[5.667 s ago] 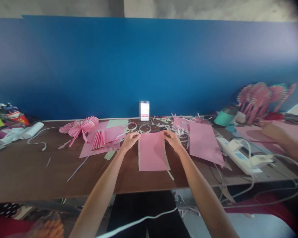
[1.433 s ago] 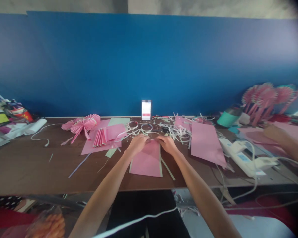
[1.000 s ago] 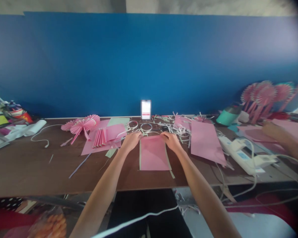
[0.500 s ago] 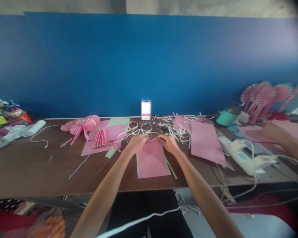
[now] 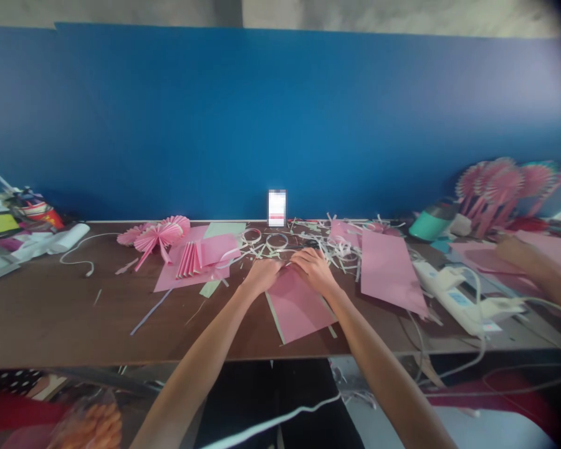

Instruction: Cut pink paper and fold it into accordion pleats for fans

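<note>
A sheet of pink paper [image 5: 300, 308] with pale strips along its side edges lies tilted on the brown table in front of me. My left hand [image 5: 263, 275] grips its far left corner, the fingers closed at the edge. Close beside it, my right hand [image 5: 312, 268] lies over the far edge with bent fingers pressed on the paper. The two hands nearly meet, and the fingertips are partly hidden. Just beyond them are rings of tape [image 5: 277, 241] and a heap of narrow paper strips [image 5: 343, 251].
Folded pink paper fans [image 5: 156, 237] and a pleated piece [image 5: 190, 260] lie left. Another pink sheet [image 5: 390, 269] and a white power strip [image 5: 451, 296] with cables are right. A phone [image 5: 277, 208] stands against the blue wall. Another person's hand [image 5: 518, 254] works at far right.
The pink sheet has turned, its near edge swinging to the right. My right hand has moved left over the far edge, closer to my left hand.
</note>
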`<state>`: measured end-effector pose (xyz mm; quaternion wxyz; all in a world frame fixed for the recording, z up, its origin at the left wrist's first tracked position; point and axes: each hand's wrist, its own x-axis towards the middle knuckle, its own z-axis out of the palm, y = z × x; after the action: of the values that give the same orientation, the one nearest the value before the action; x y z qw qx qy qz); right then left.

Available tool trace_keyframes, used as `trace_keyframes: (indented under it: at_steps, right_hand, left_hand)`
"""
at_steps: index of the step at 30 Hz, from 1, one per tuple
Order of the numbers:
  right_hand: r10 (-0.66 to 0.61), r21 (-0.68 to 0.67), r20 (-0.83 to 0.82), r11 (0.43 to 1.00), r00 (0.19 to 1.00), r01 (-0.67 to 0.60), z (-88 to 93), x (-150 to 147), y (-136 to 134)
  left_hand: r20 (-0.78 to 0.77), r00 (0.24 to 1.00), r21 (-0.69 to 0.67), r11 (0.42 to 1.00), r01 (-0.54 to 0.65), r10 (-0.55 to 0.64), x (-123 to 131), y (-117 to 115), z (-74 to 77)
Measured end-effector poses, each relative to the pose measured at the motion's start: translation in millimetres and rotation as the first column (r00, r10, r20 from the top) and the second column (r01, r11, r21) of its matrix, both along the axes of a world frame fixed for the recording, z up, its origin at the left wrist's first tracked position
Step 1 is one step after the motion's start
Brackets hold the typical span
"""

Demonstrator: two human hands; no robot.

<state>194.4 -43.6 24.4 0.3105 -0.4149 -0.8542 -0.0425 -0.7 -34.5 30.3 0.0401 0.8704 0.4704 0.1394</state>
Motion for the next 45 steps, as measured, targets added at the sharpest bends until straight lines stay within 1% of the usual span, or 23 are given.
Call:
trace_keyframes:
  at_steps: [3, 6, 8, 11, 16, 22, 27, 30, 34, 36, 38, 42, 45]
  right_hand:
    - [0.043, -0.002, 0.083, 0.999, 0.996, -0.043, -4.3, -3.4, 3.1]
    - [0.052, -0.014, 0.103, 0.999, 0.993, -0.051, -8.9, -2.6, 6.9]
    - [0.051, -0.020, 0.101, 0.999, 0.994, -0.049, -9.6, -0.8, 7.8]
    - [0.031, -0.027, 0.084, 0.999, 0.996, -0.028, -7.2, 2.7, 7.1]
    - [-0.009, -0.039, 0.024, 0.999, 1.000, 0.009, -5.3, 10.6, 8.3]
    - [-0.026, -0.065, -0.006, 0.998, 1.000, 0.026, -6.9, 22.2, 14.5]
    - [-0.072, -0.086, -0.050, 0.994, 0.996, 0.068, -5.7, 27.1, 16.4]
    - [-0.094, -0.125, -0.087, 0.989, 0.992, 0.083, -6.0, 28.3, 16.6]
    - [-0.131, -0.250, -0.150, 0.964, 0.980, 0.090, -7.4, 30.3, 16.3]
    - [-0.166, -0.304, -0.223, 0.948, 0.960, 0.093, -7.7, 31.4, 16.7]
    - [-0.200, -0.323, -0.328, 0.942, 0.923, 0.090, -7.8, 32.6, 18.0]
    - [-0.290, -0.344, -0.536, 0.933, 0.793, 0.108, -9.9, 36.1, 24.0]
    - [-0.339, -0.371, -0.611, 0.921, 0.715, 0.119, -13.3, 38.4, 28.5]
  left_hand:
    - [0.035, 0.999, 0.026, 0.999, 0.040, -0.041, 0.4, -1.7, -0.6]
    - [0.056, 0.997, 0.021, 0.998, 0.055, -0.057, 0.3, -2.0, -1.6]
    - [0.054, 0.998, -0.003, 0.999, 0.042, -0.042, 0.0, -0.8, -3.0]
    - [0.060, 0.998, -0.032, 0.999, 0.026, -0.024, -1.9, 2.5, -6.0]
    - [0.143, 0.989, -0.060, 0.998, 0.034, -0.025, -8.4, 7.4, -9.1]
    - [0.271, 0.959, -0.138, 0.983, 0.122, -0.081, -15.0, 8.0, -5.3]
    - [0.293, 0.949, -0.154, 0.974, 0.168, -0.118, -16.9, 6.1, -1.2]
    - [0.329, 0.935, -0.202, 0.957, 0.208, -0.133, -17.2, 6.8, -0.6]
    - [0.412, 0.900, -0.282, 0.920, 0.273, -0.141, -17.4, 10.3, -2.8]
    - [0.452, 0.883, -0.289, 0.916, 0.277, -0.125, -18.2, 12.7, -5.3]
    - [0.491, 0.868, -0.265, 0.935, 0.238, -0.082, -19.4, 15.2, -8.1]
    - [0.538, 0.843, -0.187, 0.978, 0.089, 0.026, -20.4, 19.5, -11.2]
    - [0.555, 0.831, -0.125, 0.992, 0.030, 0.045, -17.8, 21.5, -11.3]
